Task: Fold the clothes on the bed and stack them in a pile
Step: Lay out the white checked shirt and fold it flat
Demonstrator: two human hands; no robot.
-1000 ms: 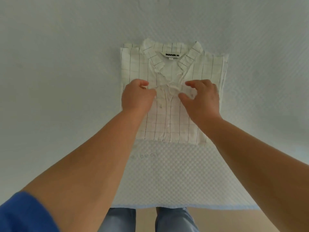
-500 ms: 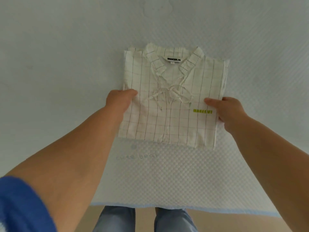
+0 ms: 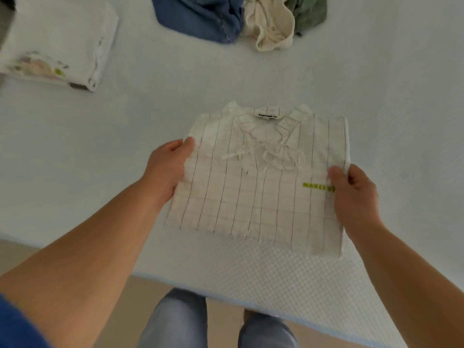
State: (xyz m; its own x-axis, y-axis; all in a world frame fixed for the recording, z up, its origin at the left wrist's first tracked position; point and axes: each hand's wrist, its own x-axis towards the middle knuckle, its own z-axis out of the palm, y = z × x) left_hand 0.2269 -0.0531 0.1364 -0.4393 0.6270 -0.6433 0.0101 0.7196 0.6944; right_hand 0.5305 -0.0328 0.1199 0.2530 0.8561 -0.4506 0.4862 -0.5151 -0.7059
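Folded checked shirt [image 3: 256, 187] sits at the near edge of the bed [image 3: 376, 84], collar pointing away from the person, fold looks complete. Left hand [image 3: 167, 169] grips the shirt's left edge, thumb on top, the other fingers hidden under the cloth. Right hand [image 3: 352, 194] pinches the shirt's right edge, thumb over the green logo, fingers curled round the hem. Cannot tell if the shirt is just off the bed or resting on it; the near hem looks slack.

Step in hand, as judged: carrying the finished shirt to the pile. A folded white stack [image 3: 60, 43] lies far left of the shirt and further from the person, well apart; likely the pile to add to. Unfolded heap beyond the shirt at the far side: blue garment [image 3: 200, 16], cream garment [image 3: 271, 23], green garment [image 3: 310, 13], touching each other, not yet done.

Next move calls for both hands lifting evenly so the folds do not slip open, keeping the shirt flat, swinging it left and setting it squarely on the white stack. Loose neck ties [image 3: 266, 153] on the shirt front could dangle or shift.
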